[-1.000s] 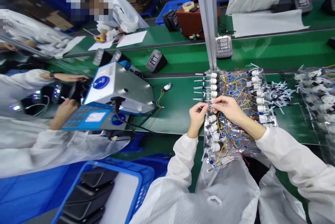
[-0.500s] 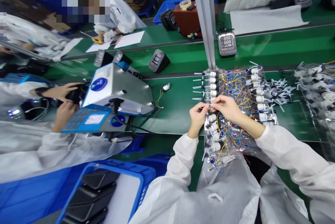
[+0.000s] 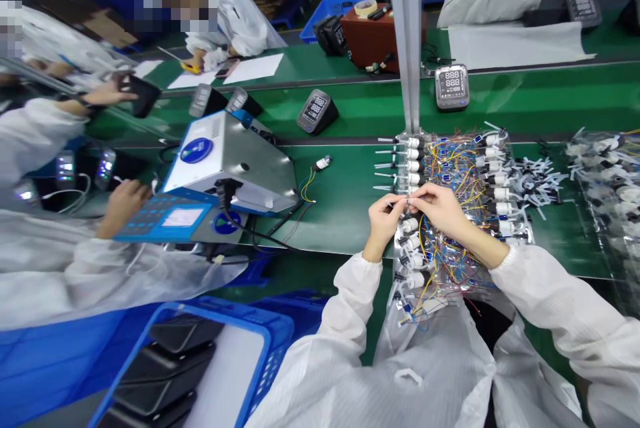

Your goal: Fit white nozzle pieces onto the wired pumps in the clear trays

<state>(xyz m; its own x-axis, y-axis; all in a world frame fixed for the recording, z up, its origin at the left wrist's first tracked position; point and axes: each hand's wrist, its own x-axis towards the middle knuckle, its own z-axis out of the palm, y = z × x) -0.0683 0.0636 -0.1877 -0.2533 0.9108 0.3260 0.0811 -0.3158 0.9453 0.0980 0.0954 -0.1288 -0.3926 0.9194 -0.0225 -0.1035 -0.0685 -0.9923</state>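
Observation:
My left hand (image 3: 384, 223) and my right hand (image 3: 439, 209) meet fingertip to fingertip over the left row of small white cylinders. Both pinch at one spot, but what lies between the fingertips is too small and covered to make out. Around them, white cylindrical parts (image 3: 411, 225) with black ends lie in a column, and pale thin strips stick out to the left. Tangled yellow, blue and red wires (image 3: 453, 168) run across to a second column of white cylinders (image 3: 500, 193). Clear plastic lies beneath the parts.
A pile of pale strips (image 3: 537, 180) and more bagged parts (image 3: 615, 175) lie to the right. A metal post (image 3: 407, 48) rises just beyond my hands. Left stand a blue-and-grey test box (image 3: 230, 168) and a co-worker's hand (image 3: 125, 205). One wired cylinder (image 3: 323, 163) lies apart.
My hands stay pinched at the same spot, while the view shifts slightly. At left, the co-worker's one hand has lifted a black device up and away from the test box.

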